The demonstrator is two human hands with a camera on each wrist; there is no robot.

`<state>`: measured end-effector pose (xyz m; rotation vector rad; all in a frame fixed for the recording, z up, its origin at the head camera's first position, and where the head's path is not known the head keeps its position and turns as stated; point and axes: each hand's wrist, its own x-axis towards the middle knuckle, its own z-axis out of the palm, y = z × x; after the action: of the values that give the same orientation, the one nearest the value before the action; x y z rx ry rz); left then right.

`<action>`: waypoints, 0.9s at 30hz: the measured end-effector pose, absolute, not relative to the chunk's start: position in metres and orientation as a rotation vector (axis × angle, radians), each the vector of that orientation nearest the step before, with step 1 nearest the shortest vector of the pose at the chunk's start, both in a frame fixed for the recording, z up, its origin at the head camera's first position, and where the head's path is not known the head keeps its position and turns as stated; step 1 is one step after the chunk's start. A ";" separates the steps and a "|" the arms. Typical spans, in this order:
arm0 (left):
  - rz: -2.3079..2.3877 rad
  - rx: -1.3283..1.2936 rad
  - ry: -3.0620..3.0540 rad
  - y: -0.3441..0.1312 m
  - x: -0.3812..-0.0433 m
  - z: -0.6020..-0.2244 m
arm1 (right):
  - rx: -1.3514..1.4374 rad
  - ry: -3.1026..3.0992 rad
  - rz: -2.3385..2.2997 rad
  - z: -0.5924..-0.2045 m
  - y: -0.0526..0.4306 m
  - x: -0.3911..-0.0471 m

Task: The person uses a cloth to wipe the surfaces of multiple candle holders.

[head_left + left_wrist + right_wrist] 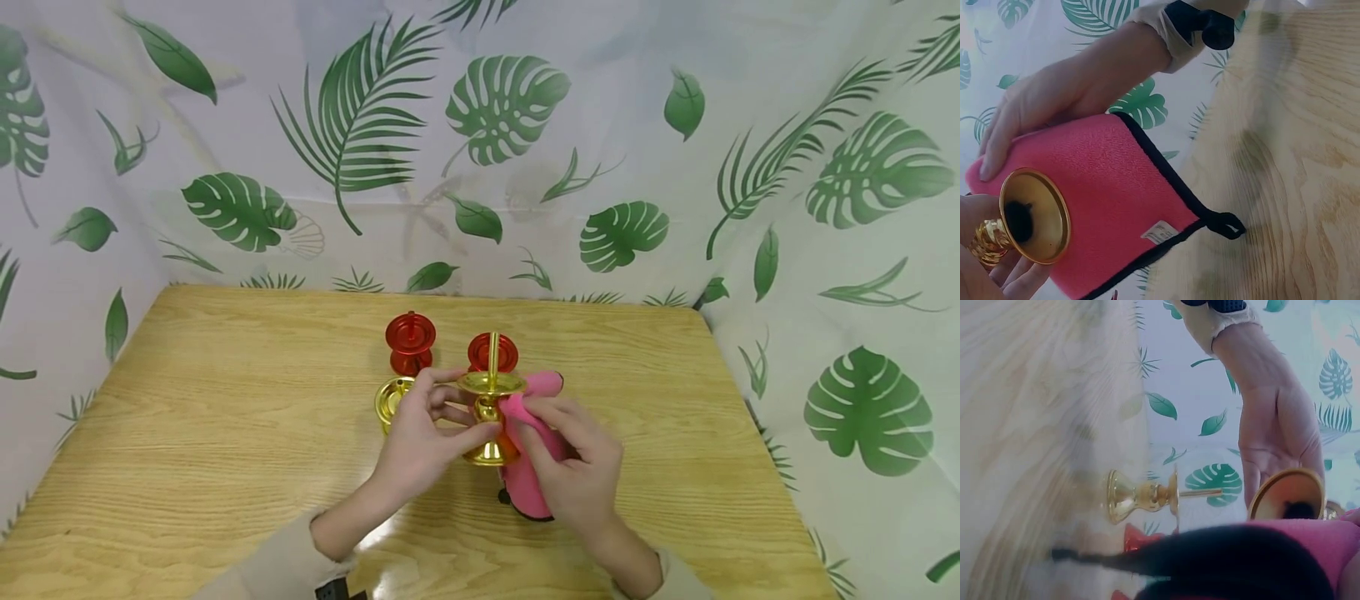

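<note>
My left hand [412, 446] grips a shiny gold candlestick [491, 383] around its waist, off the table, with its spike upward. Between thumb and fingers, my right hand [583, 467] pinches a pink cloth [528, 483] right at the candlestick's side. Seen from the left wrist, the cloth [1116, 181] hangs spread out, with a black border, a white label and a corner loop. The hollow underside of the candlestick's base [1047, 219] shows a dark round patch there. Behind the left hand stands a second gold candlestick [389, 402], partly covered in the head view.
Two red candlesticks stand farther back, one at the left [410, 337] and one [498, 352] partly behind the held candlestick. The wooden table [225, 392] ends at a leaf-printed backdrop [360, 250] along the back and sides.
</note>
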<state>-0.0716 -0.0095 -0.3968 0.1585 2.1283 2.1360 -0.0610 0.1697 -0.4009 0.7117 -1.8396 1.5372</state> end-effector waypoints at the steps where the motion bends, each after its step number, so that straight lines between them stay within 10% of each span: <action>1: 2.141 0.155 2.133 -0.009 -0.071 -0.397 | 0.733 -1.834 1.500 -0.400 0.168 -0.060; 27: 2.130 0.170 2.027 -0.007 -0.070 -0.398 | 0.299 -2.103 1.767 -0.413 0.185 -0.060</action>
<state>-0.0698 -0.0065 -0.3979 0.1705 2.0270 2.1296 -0.0602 0.1847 -0.4129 0.2989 -2.1028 1.7667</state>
